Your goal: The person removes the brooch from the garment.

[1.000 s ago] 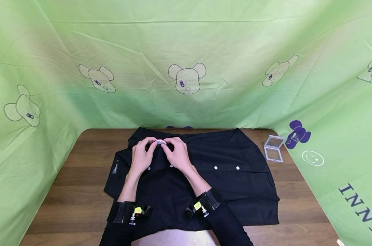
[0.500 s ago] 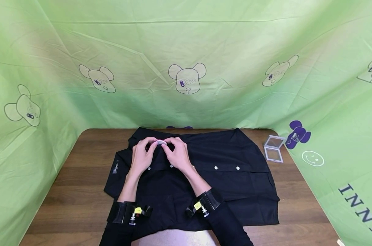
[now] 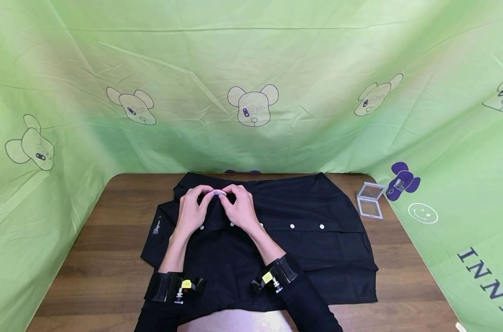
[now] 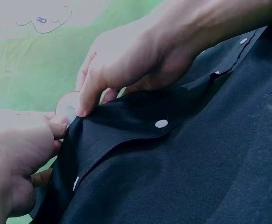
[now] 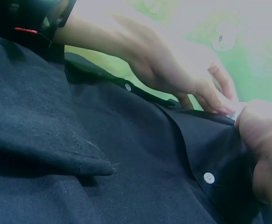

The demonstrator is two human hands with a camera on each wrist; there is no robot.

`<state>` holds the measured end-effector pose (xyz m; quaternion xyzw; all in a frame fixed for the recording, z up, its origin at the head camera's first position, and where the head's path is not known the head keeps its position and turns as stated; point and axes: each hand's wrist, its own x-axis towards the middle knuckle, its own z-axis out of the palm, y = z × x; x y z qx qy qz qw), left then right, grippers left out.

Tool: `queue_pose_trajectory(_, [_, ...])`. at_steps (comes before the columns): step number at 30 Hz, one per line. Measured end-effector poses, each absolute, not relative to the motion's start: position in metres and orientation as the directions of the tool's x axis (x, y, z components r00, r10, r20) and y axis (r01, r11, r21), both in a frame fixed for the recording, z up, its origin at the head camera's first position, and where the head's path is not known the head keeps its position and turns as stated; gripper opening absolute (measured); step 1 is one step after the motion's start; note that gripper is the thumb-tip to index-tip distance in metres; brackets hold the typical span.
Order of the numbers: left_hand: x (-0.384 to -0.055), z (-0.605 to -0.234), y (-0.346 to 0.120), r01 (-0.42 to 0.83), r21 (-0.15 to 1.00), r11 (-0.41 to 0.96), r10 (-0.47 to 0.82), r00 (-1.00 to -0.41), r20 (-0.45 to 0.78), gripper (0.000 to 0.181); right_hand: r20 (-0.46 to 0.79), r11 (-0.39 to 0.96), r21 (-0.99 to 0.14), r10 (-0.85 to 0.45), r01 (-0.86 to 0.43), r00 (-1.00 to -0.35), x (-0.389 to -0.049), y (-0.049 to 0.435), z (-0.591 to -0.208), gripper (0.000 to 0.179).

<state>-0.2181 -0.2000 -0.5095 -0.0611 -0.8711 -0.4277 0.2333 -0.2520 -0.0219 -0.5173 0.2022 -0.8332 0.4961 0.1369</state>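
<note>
Both the left hand (image 3: 192, 210) and right hand (image 3: 240, 210) pinch a disc (image 3: 218, 192) over the shirt (image 3: 305, 203), near the surface's far edge (image 3: 143, 177).

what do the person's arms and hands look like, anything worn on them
The left hand and right hand are ungloved. Long black sleeves run down to wide black straps on the forearms; each bears a yellow tag, silvery screw and dark bracket. The tag writing is too small to read.
</note>
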Motion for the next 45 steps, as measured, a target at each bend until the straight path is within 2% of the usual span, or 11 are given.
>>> queue_pose_trajectory(4, [-0.218, -0.51, -0.2, 0.301, 0.723, 0.622, -0.104, -0.883, 0.458, 0.011, 0.448, 0.431, -0.749, -0.232, -0.504, -0.864, -0.254, -0.02, -0.518, 0.008])
queue_pose_trajectory(13, [-0.218, -0.511, -0.2, 0.326, 0.728, 0.603, -0.118, -0.866, 0.486, 0.012, 0.573, 0.43, -0.633, -0.3, -0.644, -0.763, -0.26, -0.017, -0.522, 0.014])
queue_pose_trajectory(23, [-0.216, -0.508, -0.202, 0.354, 0.716, 0.601, -0.104, -0.854, 0.51, 0.01, 0.457, 0.404, -0.699, -0.381, -0.59, -0.804, -0.259, -0.007, -0.51, 0.019])
queue_pose_trajectory(32, [-0.219, -0.511, -0.203, 0.44, 0.657, 0.613, -0.043, -0.811, 0.584, 0.01, 0.364, 0.419, -0.731, -0.427, -0.538, -0.828, -0.259, -0.003, -0.508, 0.03])
queue_pose_trajectory(45, [-0.221, -0.512, -0.203, 0.487, 0.614, 0.621, 0.009, -0.788, 0.616, 0.011, 0.335, 0.411, -0.75, -0.44, -0.518, -0.833, -0.26, -0.002, -0.51, 0.029])
